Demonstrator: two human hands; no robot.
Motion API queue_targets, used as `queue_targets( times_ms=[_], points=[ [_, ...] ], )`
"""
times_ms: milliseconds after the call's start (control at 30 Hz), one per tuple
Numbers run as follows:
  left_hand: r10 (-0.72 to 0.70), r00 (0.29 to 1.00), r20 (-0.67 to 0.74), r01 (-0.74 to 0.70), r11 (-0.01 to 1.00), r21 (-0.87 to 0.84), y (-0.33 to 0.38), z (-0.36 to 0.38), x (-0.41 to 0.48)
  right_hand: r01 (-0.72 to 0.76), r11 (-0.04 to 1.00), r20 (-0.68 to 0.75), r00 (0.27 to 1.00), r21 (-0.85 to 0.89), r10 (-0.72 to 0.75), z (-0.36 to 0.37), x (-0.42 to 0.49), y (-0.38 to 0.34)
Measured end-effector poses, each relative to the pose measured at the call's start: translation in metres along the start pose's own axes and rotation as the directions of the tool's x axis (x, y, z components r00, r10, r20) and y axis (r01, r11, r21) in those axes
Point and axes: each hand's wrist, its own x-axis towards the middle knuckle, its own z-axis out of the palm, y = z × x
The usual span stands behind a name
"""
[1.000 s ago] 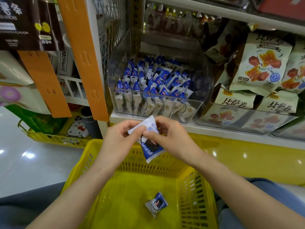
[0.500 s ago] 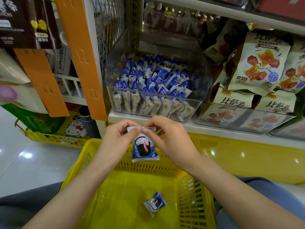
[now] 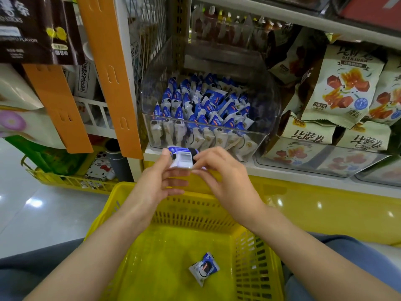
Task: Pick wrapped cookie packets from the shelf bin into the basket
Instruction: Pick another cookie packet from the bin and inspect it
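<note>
A clear plastic shelf bin (image 3: 269, 105) holds several blue-and-white wrapped cookie packets (image 3: 201, 114). Just below its front edge, both hands hold one packet (image 3: 181, 158) above the far rim of the yellow basket (image 3: 256, 253). My left hand (image 3: 156, 181) pinches its left end and my right hand (image 3: 225, 177) pinches its right end. The packet lies tipped almost flat, its white back side facing me. One more cookie packet (image 3: 204, 268) lies on the basket floor near the right wall.
Bags of pizza-roll snacks (image 3: 338, 88) fill the bins to the right on the same shelf. Orange hanging strips (image 3: 108, 72) and dark snack bags (image 3: 39, 29) hang at the left. A second yellow basket (image 3: 65, 179) sits on the floor at the left.
The packet has been turned in both hands from hanging face-on to lying nearly flat with its back up, and it has risen a little toward the shelf edge.
</note>
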Motion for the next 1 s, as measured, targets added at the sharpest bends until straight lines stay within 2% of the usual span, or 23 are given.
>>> queue_targets(
  times_ms=[133, 200, 267, 300, 367, 433, 500, 600, 767, 1000],
  points=[
    [0.107, 0.994, -0.012, -0.108, 0.992, -0.058, 0.0, -0.001, -0.002, 0.182, 0.967, 0.094, 0.981, -0.177, -0.167, 0.003, -0.002, 0.0],
    [0.153, 0.986, -0.069, -0.155, 0.987, -0.029, 0.0, 0.0, -0.003, 0.078, 0.994, 0.08, 0.994, -0.076, -0.072, 0.005, -0.003, -0.003],
    [0.173, 0.98, -0.103, -0.172, 0.985, 0.013, 0.0, 0.0, -0.002, -0.177, 0.975, 0.033, 0.984, 0.132, 0.174, 0.008, -0.002, -0.006],
    [0.172, 0.98, -0.098, -0.171, 0.985, 0.015, 0.0, 0.001, -0.002, -0.307, 0.921, 0.044, 0.951, 0.239, 0.306, 0.008, 0.0, -0.008],
    [0.16, 0.986, -0.038, -0.16, 0.987, 0.008, -0.001, 0.002, -0.003, -0.504, 0.737, 0.171, 0.859, 0.45, 0.483, 0.009, 0.004, -0.009],
    [0.171, 0.985, -0.008, -0.171, 0.985, 0.034, -0.003, 0.005, -0.003, -0.596, 0.521, 0.325, 0.789, 0.612, 0.522, 0.007, 0.006, -0.009],
    [0.286, 0.957, -0.049, -0.274, 0.945, 0.18, -0.006, 0.006, -0.001, -0.611, 0.424, 0.377, 0.77, 0.668, 0.514, 0.005, 0.006, -0.011],
    [0.472, 0.881, -0.037, -0.42, 0.816, 0.396, -0.009, 0.005, -0.002, -0.604, 0.414, 0.357, 0.767, 0.681, 0.533, 0.006, 0.004, -0.01],
    [0.547, 0.835, 0.052, -0.48, 0.68, 0.554, -0.017, 0.007, -0.004, -0.592, 0.418, 0.315, 0.764, 0.689, 0.563, 0.007, 0.003, -0.009],
    [0.529, 0.841, 0.115, -0.504, 0.688, 0.522, -0.016, 0.005, -0.004, -0.561, 0.531, 0.264, 0.804, 0.635, 0.533, 0.011, 0.002, -0.004]
  ],
)
